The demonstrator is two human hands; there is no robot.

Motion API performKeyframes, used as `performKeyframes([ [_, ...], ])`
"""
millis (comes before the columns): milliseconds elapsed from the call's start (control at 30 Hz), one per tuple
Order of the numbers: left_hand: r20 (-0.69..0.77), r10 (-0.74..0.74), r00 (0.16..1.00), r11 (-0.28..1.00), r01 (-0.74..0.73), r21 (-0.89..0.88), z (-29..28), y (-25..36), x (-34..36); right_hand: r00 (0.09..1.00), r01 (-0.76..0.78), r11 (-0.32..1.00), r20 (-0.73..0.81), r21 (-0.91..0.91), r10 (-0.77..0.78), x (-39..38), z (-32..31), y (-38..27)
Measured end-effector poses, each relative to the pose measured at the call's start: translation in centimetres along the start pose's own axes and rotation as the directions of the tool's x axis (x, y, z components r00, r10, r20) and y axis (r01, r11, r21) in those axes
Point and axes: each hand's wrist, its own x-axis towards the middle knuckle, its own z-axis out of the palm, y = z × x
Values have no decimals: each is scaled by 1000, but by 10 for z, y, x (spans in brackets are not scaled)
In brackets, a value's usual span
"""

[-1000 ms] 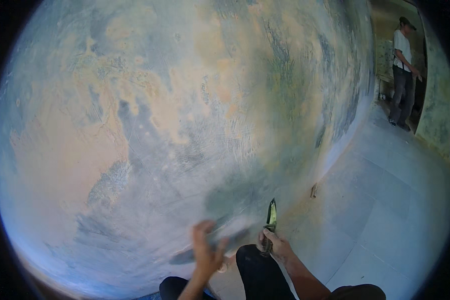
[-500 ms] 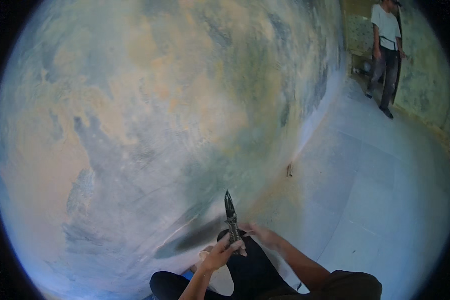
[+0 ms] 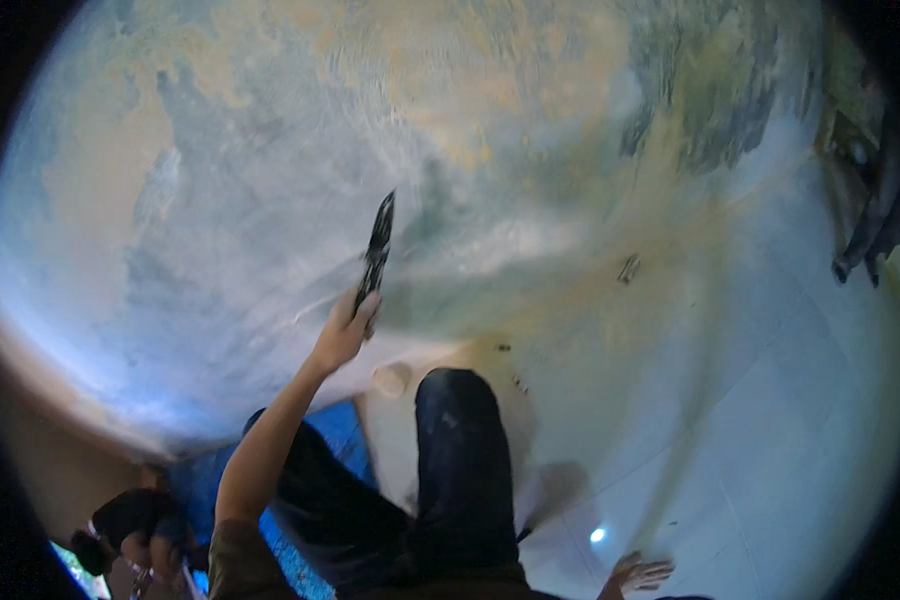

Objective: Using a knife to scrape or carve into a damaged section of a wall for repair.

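The left hand (image 3: 345, 330), fingers clamped on a dark scraper (image 3: 376, 250), presses it to the wall (image 3: 270, 150) at 11 o'clock, while the right hand (image 3: 638, 575) lies spread on the floor (image 3: 770, 420).

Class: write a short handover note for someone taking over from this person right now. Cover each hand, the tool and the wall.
Left hand: raised, gripping a dark scraper held up against the mottled wall.
Right hand: empty, fingers spread on the pale tiled floor.
Done: cannot tell from this view.
Left: the wall shows patchy blue, tan and grey all over. A blue sheet lies under the legs.
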Motion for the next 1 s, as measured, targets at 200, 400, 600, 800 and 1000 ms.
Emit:
performKeyframes([
  [200,-74,256,964,908,-214,359,9,58,-2,998,50,998,-27,35,-49,-10,-24,-23],
  [400,-133,282,950,819,-166,550,-5,99,-60,961,276,961,-37,31,-274,-10,-8,-21],
  [600,-157,136,978,798,-14,603,-1,88,-68,905,420,900,17,118,-424,-9,12,-32],
  [800,-253,146,957,872,-4,489,-17,63,-91,885,465,877,-30,125,-465,-14,19,-19],
  [1000,-293,146,945,799,61,598,-8,51,-81,969,248,966,-12,73,-248,-10,22,-10],
])
